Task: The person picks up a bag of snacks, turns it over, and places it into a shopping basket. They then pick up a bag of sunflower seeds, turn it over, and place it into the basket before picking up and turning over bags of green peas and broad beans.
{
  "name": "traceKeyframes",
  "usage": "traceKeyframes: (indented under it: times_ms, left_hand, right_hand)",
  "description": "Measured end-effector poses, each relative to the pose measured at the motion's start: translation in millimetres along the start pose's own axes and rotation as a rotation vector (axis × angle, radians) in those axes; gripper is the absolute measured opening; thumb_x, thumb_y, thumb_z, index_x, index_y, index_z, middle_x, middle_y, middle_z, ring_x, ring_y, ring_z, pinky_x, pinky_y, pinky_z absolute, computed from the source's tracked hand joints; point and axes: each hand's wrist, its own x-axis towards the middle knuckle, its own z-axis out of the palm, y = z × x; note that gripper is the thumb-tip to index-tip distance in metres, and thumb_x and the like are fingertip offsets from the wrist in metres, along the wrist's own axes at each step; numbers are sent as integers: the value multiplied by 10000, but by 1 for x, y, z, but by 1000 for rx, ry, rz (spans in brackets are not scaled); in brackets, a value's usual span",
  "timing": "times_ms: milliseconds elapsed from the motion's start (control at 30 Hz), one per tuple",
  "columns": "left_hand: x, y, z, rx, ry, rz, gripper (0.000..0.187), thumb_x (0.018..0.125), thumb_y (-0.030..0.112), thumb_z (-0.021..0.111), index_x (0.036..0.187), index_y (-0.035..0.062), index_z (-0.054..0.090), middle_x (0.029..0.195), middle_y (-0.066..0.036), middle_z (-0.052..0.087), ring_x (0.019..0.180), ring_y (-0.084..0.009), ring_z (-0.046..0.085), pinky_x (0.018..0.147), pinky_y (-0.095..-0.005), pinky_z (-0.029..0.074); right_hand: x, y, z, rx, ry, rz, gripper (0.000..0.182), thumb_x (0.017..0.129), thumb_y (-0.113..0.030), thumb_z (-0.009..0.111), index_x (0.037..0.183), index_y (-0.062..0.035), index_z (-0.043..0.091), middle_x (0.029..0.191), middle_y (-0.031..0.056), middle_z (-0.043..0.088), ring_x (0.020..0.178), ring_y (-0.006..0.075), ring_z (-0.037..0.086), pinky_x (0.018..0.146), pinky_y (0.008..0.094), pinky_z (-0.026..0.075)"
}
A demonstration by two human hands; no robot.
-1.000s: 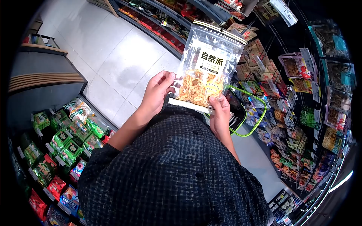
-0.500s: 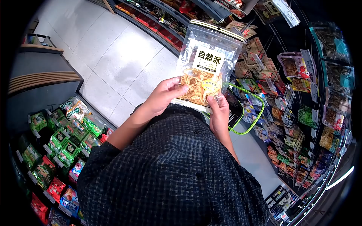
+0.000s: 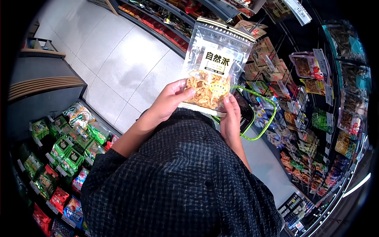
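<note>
A clear zip-top bag of dried snack strips is held up in front of my body, its white label facing me. My left hand grips the bag's lower left edge, thumb on the front. At the lower right corner, my right hand pinches the bag, thumb in front and fingers behind. The strips sit in the lower half; the top part is transparent, with a black and gold seal strip. Just beyond my right hand shows a dark shopping basket with a bright green rim, partly hidden by hand and bag.
Hanging snack packets fill the rack on the right, with a price tag at its top. Green and red snack bags line a low shelf on the left. Grey tiled floor lies ahead, bordered by another stocked shelf.
The bag has shifted slightly left and up. My right thumb has slid from the bag's front toward its right edge; my left hand keeps its grip.
</note>
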Motion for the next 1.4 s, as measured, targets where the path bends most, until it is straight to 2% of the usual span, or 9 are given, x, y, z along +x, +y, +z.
traceKeyframes:
  times_ms: [167,467,1000,1067,1300,1400]
  left_hand:
    - [1,-6,-1,45,-19,0,375,957,124,515,1278,-62,462,1156,-103,600,1046,-143,583,931,-295,458]
    - [0,-6,0,18,-7,-16,355,963,114,494,1274,-55,468,1154,-103,599,1043,-139,584,929,-296,462]
    - [-4,-3,-1,14,17,-8,337,964,131,508,1251,-45,493,1120,-80,602,1009,-124,581,894,-281,474]
    - [-5,-2,-2,10,12,-9,336,964,132,508,1250,-45,493,1119,-79,601,1011,-125,580,896,-282,474]
    - [-5,0,-4,-1,16,1,334,961,131,513,1243,-46,491,1116,-81,601,1009,-126,581,900,-283,473]
    - [-4,1,-6,0,16,3,333,960,130,515,1242,-45,493,1115,-79,601,1007,-125,581,900,-283,473]
  right_hand:
    - [-4,5,0,-1,-61,6,305,911,-68,587,1196,13,516,1138,88,616,1027,126,580,906,271,441]
    - [-6,7,0,10,-15,9,265,912,-62,587,1164,4,536,1015,61,642,924,104,603,846,248,466]
    - [-7,10,2,1,-40,-3,280,923,-62,570,1189,7,518,1063,70,631,952,112,599,853,254,467]
    - [-7,13,0,-12,-53,-7,277,934,-86,552,1191,17,539,1139,95,620,1025,135,589,918,287,451]
    - [-7,8,9,-19,-53,-8,275,931,-87,557,1188,9,538,1141,92,619,1021,133,590,918,287,451]
    - [-6,6,11,-13,-57,-8,297,928,-66,561,1209,13,509,1095,77,628,985,119,596,879,264,459]
